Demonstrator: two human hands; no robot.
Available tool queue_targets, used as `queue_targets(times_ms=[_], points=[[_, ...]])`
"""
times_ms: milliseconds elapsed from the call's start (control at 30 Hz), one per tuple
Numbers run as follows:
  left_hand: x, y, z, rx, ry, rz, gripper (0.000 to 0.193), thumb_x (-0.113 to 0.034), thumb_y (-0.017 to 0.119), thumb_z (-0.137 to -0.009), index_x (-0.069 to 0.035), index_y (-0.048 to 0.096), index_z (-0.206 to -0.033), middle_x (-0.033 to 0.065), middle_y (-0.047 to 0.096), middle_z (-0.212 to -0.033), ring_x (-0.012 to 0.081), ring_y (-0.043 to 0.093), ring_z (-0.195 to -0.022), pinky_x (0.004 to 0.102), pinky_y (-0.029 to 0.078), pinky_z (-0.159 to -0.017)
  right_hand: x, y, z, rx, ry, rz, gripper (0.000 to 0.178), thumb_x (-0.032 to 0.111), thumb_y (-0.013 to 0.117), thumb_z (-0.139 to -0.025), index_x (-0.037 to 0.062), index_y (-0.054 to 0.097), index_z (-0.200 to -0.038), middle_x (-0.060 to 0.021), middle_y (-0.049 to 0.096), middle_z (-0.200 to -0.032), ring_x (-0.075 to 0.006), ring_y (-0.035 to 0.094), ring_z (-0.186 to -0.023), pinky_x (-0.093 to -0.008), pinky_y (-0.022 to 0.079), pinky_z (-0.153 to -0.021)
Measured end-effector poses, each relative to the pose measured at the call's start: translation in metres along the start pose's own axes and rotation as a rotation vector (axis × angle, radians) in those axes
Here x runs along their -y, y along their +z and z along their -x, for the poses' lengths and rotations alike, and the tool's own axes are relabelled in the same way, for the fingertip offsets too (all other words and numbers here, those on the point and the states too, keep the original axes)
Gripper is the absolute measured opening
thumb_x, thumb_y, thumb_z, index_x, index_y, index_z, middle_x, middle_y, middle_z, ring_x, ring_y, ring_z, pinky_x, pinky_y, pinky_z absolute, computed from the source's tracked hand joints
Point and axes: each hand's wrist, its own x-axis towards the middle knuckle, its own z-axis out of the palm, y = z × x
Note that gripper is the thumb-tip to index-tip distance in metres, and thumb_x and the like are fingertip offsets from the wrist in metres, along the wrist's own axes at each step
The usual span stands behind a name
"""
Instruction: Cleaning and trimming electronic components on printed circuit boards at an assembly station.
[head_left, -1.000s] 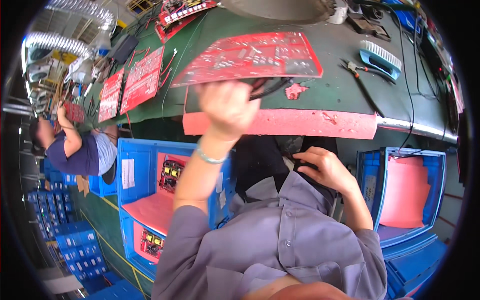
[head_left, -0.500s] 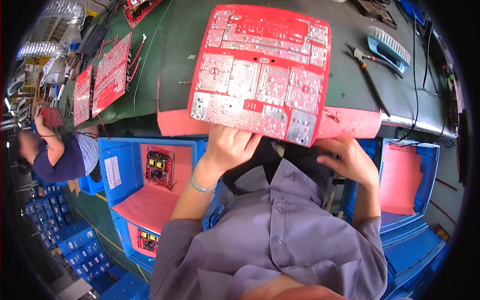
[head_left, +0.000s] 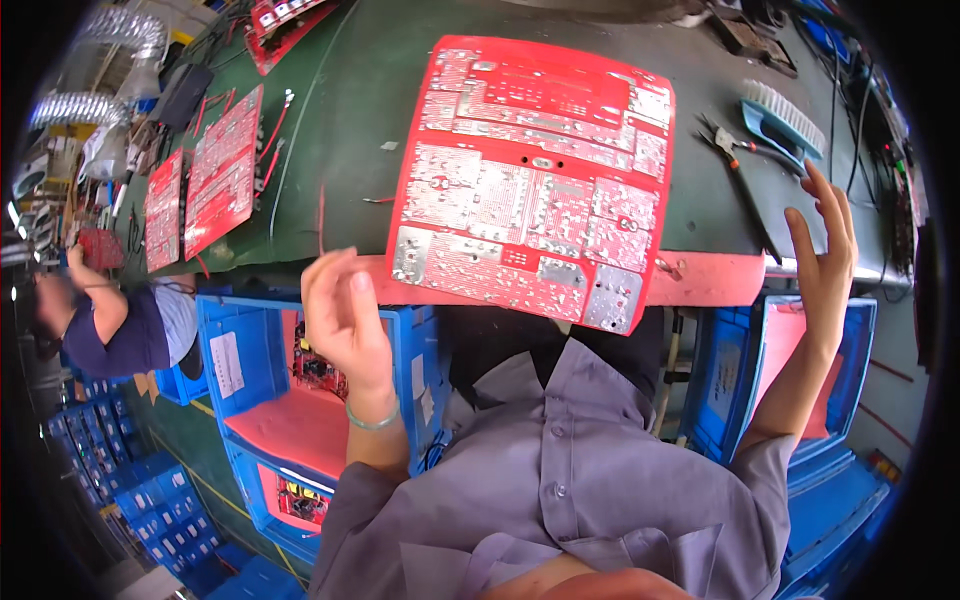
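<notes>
A large red circuit board [head_left: 535, 180], solder side up, lies at the table's front edge in the middle, partly on a pink foam strip [head_left: 715, 280]. Neither hand touches it. Left of its lower corner, my left hand [head_left: 345, 318] is raised off the board, fingers loosely bent and holding nothing. Over at the right, my right hand [head_left: 825, 240] reaches with spread fingers toward a blue-handled white brush [head_left: 780, 115]. Its fingertips come close to the brush handle; I cannot tell whether they touch. Cutting pliers [head_left: 740, 180] with dark handles lie between the board and that hand.
More red circuit boards [head_left: 225, 170] lean at the table's left, with loose wires around them. Blue crates [head_left: 240, 350] lined with pink foam stand below on the left, boards inside. Another blue crate [head_left: 860, 350] is at the right. A co-worker [head_left: 125, 320] sits far left.
Both hands have let go of the circuit board, which now lies slightly nearer and further right. My left hand moved left; my right hand moved up and right toward the brush.
</notes>
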Motion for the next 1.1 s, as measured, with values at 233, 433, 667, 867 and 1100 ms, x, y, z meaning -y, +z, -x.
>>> queue_targets(times_ms=[233, 433, 667, 867, 1100], points=[[-0.007, 0.029, -0.038, 0.195, -0.343, 0.471, 0.027, -0.011, 0.05, -0.091, 0.006, 0.053, -0.112, 0.0095, 0.059, -0.101, 0.0118, 0.058, -0.081, 0.0232, 0.045, -0.076, -0.032, 0.01, 0.0, 0.271, -0.047, 0.138, 0.072, 0.05, 0.058, -0.078, 0.0089, 0.04, -0.135, -0.0134, 0.042, -0.134, -0.0294, 0.037, -0.126, -0.0396, 0.028, -0.103], [-0.004, 0.037, -0.05, 0.311, -0.479, 0.482, 0.028, -0.017, 0.05, -0.093, 0.005, 0.056, -0.109, 0.0042, 0.062, -0.085, 0.0064, 0.055, -0.07, 0.0193, 0.045, -0.067, -0.043, 0.02, -0.009, 0.282, -0.168, 0.175, 0.079, 0.056, 0.06, -0.074, 0.0115, 0.039, -0.135, -0.0141, 0.038, -0.137, -0.0325, 0.037, -0.126, -0.0421, 0.031, -0.102], [0.007, 0.04, -0.046, 0.364, -0.406, 0.496, 0.025, -0.014, 0.051, -0.092, 0.005, 0.06, -0.106, -0.0013, 0.06, -0.076, 0.0005, 0.049, -0.061, 0.0159, 0.038, -0.053, -0.06, 0.03, -0.019, 0.277, -0.184, 0.268, 0.056, 0.036, 0.058, -0.084, 0.0142, 0.043, -0.133, -0.0144, 0.037, -0.137, -0.0316, 0.038, -0.125, -0.0415, 0.032, -0.102], [0.009, 0.045, -0.038, 0.302, -0.243, 0.455, 0.023, -0.011, 0.053, -0.09, 0.005, 0.062, -0.103, 0.0007, 0.057, -0.073, 0.0043, 0.05, -0.067, 0.02, 0.04, -0.059, -0.065, 0.032, -0.013, 0.24, -0.111, 0.579, 0.05, 0.033, 0.053, -0.089, 0.0156, 0.042, -0.134, -0.0153, 0.037, -0.134, -0.0309, 0.034, -0.126, -0.0399, 0.028, -0.103], [0.008, 0.043, -0.033, 0.273, -0.13, 0.444, 0.022, -0.008, 0.055, -0.088, 0.006, 0.062, -0.104, 0.0018, 0.055, -0.071, 0.0048, 0.045, -0.065, 0.0199, 0.036, -0.057, -0.057, 0.028, -0.019, 0.321, -0.083, 0.525, 0.048, 0.029, 0.052, -0.09, 0.0164, 0.041, -0.135, -0.0116, 0.04, -0.127, -0.0286, 0.037, -0.119, -0.0386, 0.032, -0.099]])
